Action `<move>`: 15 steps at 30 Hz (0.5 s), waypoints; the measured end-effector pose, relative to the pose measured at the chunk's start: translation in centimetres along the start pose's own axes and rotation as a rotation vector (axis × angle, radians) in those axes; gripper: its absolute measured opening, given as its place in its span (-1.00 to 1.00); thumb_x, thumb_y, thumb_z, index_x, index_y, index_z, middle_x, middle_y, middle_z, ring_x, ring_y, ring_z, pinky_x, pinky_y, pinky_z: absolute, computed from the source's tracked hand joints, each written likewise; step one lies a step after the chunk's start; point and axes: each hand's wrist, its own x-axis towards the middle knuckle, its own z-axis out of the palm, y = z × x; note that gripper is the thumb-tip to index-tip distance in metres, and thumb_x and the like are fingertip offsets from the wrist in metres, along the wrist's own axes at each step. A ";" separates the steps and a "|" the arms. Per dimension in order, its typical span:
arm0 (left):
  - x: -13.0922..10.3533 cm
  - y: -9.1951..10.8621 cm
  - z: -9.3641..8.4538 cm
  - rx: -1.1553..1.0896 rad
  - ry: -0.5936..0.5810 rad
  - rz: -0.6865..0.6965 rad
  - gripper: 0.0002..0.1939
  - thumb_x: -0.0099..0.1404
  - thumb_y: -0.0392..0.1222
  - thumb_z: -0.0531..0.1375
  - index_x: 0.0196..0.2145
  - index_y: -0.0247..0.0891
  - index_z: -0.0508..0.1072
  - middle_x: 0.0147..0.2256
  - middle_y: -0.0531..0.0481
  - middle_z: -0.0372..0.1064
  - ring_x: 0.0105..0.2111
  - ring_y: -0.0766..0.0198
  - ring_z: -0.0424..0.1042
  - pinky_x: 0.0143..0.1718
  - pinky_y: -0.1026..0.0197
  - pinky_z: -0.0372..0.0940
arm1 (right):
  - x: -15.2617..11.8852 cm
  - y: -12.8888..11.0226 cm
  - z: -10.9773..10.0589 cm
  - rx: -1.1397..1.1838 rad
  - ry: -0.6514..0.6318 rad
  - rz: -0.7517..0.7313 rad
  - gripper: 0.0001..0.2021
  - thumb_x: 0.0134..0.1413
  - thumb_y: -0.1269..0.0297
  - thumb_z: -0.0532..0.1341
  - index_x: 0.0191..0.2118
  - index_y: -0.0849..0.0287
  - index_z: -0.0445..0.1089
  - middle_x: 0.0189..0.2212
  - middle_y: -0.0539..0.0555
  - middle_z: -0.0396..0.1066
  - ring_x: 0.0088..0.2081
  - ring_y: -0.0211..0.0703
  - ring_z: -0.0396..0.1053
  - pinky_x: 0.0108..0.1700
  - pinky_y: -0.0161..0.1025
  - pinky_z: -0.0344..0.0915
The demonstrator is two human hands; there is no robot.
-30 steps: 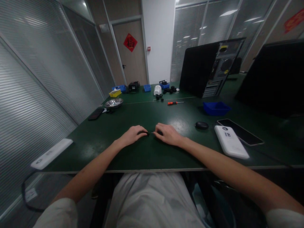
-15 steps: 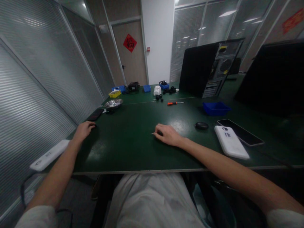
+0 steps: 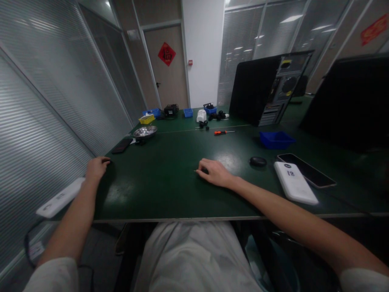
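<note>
My right hand [image 3: 214,172] rests on the green tabletop [image 3: 158,178], its thumb and fingers curled together. A thin pale tip [image 3: 195,170] pokes out from between them to the left, but the rest of that thing is hidden. Over at the table's left edge, my left hand [image 3: 97,167] has its fingers drawn together. Something small and dark shows at its fingertips, too small to name. Near that hand lie a white power bank [image 3: 60,198] and, farther back, a dark phone [image 3: 122,146].
A metal bowl [image 3: 145,132] stands back left and an orange-handled screwdriver [image 3: 220,132] lies mid-back. To the right are a black mouse [image 3: 258,161], a blue tray [image 3: 276,140], a white power bank [image 3: 294,182], a phone [image 3: 319,173] and a computer case [image 3: 258,89].
My left hand has moved left, away from the middle of the table and nearer its left edge, fingers still together. My right hand has stayed in place.
</note>
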 end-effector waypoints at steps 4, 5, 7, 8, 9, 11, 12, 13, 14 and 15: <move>-0.4 0.4 -0.2 0.019 0.027 0.004 -0.73 0.33 -0.29 0.20 -0.06 -0.42 0.58 -0.21 -0.08 0.51 -0.13 0.13 0.41 -0.05 0.24 0.21 | 0.1 0.2 0.2 -0.003 0.005 0.001 -0.85 0.34 0.18 0.18 -0.21 0.14 0.36 -0.24 0.03 0.41 -0.33 -0.24 0.32 -0.29 -0.27 0.11; -0.4 0.5 -0.3 0.025 0.031 0.003 -0.73 0.33 -0.29 0.20 -0.06 -0.42 0.58 -0.20 -0.08 0.51 -0.13 0.14 0.41 -0.05 0.25 0.21 | 0.1 0.3 0.2 -0.001 0.005 -0.001 -0.85 0.34 0.18 0.18 -0.20 0.14 0.36 -0.24 0.03 0.41 -0.33 -0.23 0.32 -0.29 -0.28 0.11; -0.5 0.6 -0.2 0.034 0.034 0.005 -0.72 0.34 -0.29 0.19 -0.06 -0.43 0.58 -0.18 -0.10 0.51 -0.12 0.14 0.40 -0.05 0.25 0.20 | 0.1 0.3 0.3 0.003 0.005 -0.006 -0.85 0.34 0.17 0.18 -0.21 0.13 0.36 -0.24 0.03 0.41 -0.33 -0.24 0.32 -0.29 -0.28 0.11; -0.5 0.6 -0.2 0.038 0.035 0.009 -0.72 0.34 -0.29 0.19 -0.05 -0.45 0.58 -0.17 -0.12 0.51 -0.12 0.13 0.40 -0.05 0.25 0.20 | 0.1 0.3 0.2 0.004 0.004 -0.006 -0.85 0.34 0.17 0.18 -0.21 0.13 0.36 -0.24 0.03 0.41 -0.33 -0.24 0.32 -0.29 -0.28 0.11; -0.5 0.5 -0.2 0.043 0.036 0.015 -0.71 0.35 -0.28 0.19 -0.04 -0.46 0.57 -0.15 -0.14 0.50 -0.11 0.13 0.40 -0.05 0.25 0.20 | 0.1 0.3 0.2 0.006 0.001 -0.004 -0.85 0.34 0.17 0.18 -0.21 0.14 0.36 -0.24 0.03 0.41 -0.34 -0.24 0.32 -0.29 -0.28 0.11; -0.5 0.4 -0.1 0.052 0.036 0.026 -0.69 0.35 -0.27 0.19 -0.03 -0.48 0.57 -0.12 -0.18 0.49 -0.09 0.11 0.39 -0.04 0.25 0.19 | 0.1 0.3 0.2 0.009 -0.002 0.001 -0.84 0.35 0.16 0.18 -0.21 0.14 0.36 -0.24 0.03 0.41 -0.35 -0.25 0.31 -0.30 -0.28 0.11; -0.5 0.4 0.0 0.057 0.035 0.029 -0.68 0.35 -0.26 0.19 -0.02 -0.49 0.56 -0.11 -0.19 0.48 -0.08 0.11 0.39 -0.04 0.25 0.19 | 0.1 0.3 0.2 0.010 -0.004 0.001 -0.84 0.35 0.16 0.18 -0.21 0.14 0.36 -0.24 0.03 0.41 -0.35 -0.25 0.31 -0.30 -0.29 0.11; -0.4 0.4 0.1 0.063 0.035 0.031 -0.68 0.35 -0.26 0.19 -0.01 -0.49 0.56 -0.10 -0.20 0.48 -0.08 0.11 0.38 -0.04 0.25 0.18 | 0.1 0.3 0.2 0.011 -0.004 0.000 -0.83 0.35 0.16 0.18 -0.21 0.14 0.36 -0.24 0.03 0.41 -0.35 -0.25 0.31 -0.30 -0.29 0.11; -0.4 0.4 0.1 0.069 0.036 0.031 -0.68 0.35 -0.26 0.19 -0.01 -0.50 0.56 -0.10 -0.20 0.47 -0.09 0.11 0.38 -0.05 0.25 0.18 | 0.1 0.2 0.2 0.010 -0.003 -0.002 -0.83 0.35 0.16 0.18 -0.21 0.14 0.36 -0.24 0.03 0.41 -0.34 -0.24 0.32 -0.30 -0.29 0.11; -0.4 0.4 0.2 0.075 0.037 0.031 -0.67 0.35 -0.27 0.19 -0.01 -0.51 0.55 -0.09 -0.20 0.47 -0.09 0.11 0.38 -0.05 0.26 0.18 | 0.1 0.2 0.2 0.008 -0.002 -0.002 -0.84 0.35 0.16 0.18 -0.21 0.14 0.36 -0.24 0.03 0.41 -0.33 -0.24 0.32 -0.29 -0.29 0.11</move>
